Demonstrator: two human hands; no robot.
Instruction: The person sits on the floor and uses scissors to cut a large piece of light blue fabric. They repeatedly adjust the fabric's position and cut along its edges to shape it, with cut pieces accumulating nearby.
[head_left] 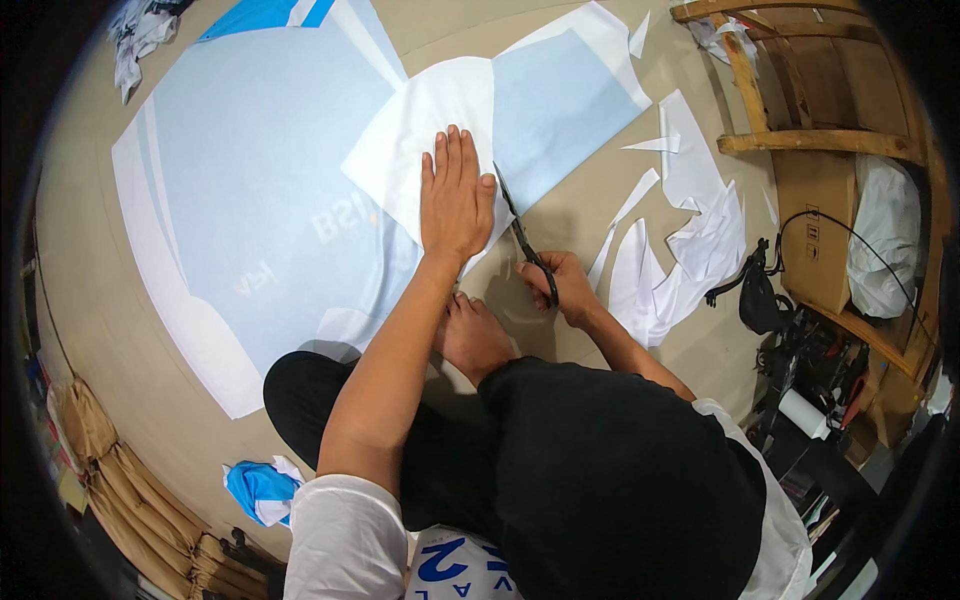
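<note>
My left hand [457, 195] lies flat with its fingers stretched out, pressing on a white piece of fabric [420, 110]. That piece lies beside a light blue fabric part [560, 110] with a white margin. In my right hand [565, 285] is a pair of black-handled scissors [520, 235]. Their blades point away from me along the edge between the white and light blue cloth, just right of my left hand. Whether the blades are parted cannot be made out. Under these pieces and to the left spreads a large light blue panel [250, 180] with white borders and faint print.
White fabric scraps [690, 230] lie on the floor at right. My bare foot [475, 335] rests just below my left hand. A blue and white cloth bundle [262, 490] sits lower left. Wooden shelving [820, 145] with a cardboard box [815, 230] stands right; a brown curtain [140, 495] hangs lower left.
</note>
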